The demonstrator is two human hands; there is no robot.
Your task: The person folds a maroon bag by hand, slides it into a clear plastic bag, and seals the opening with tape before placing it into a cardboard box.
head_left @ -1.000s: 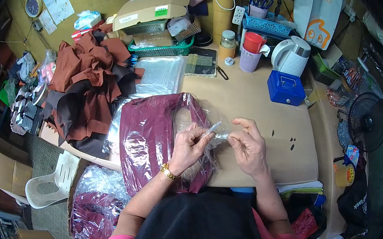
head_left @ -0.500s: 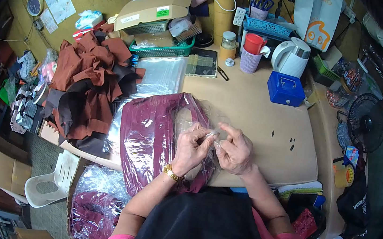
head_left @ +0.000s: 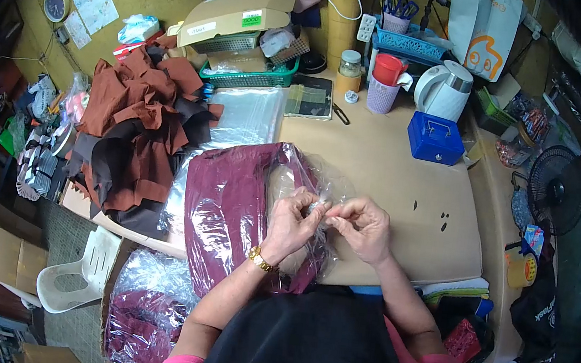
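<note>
A maroon fabric item in a clear plastic bag [head_left: 227, 206] lies on the brown table, with see-through plastic bunched at its right side. My left hand [head_left: 293, 225], with a gold watch at the wrist, pinches the gathered plastic. Close against it on the right, my right hand [head_left: 362, 229] has thumb and forefinger pressed together at the same gathered spot. Whatever is between the right fingertips is too small to make out.
Brown and black fabric pieces [head_left: 134, 138] are heaped at the left. Behind stand a green basket [head_left: 259, 76], a jar [head_left: 349, 73], a kettle [head_left: 444, 88] and a blue metal box [head_left: 435, 138]. More bagged maroon items [head_left: 146, 316] sit below the table's left front edge.
My right hand has turned, and its raised forefinger has come down into a pinch with the thumb. My left hand keeps its hold on the plastic.
</note>
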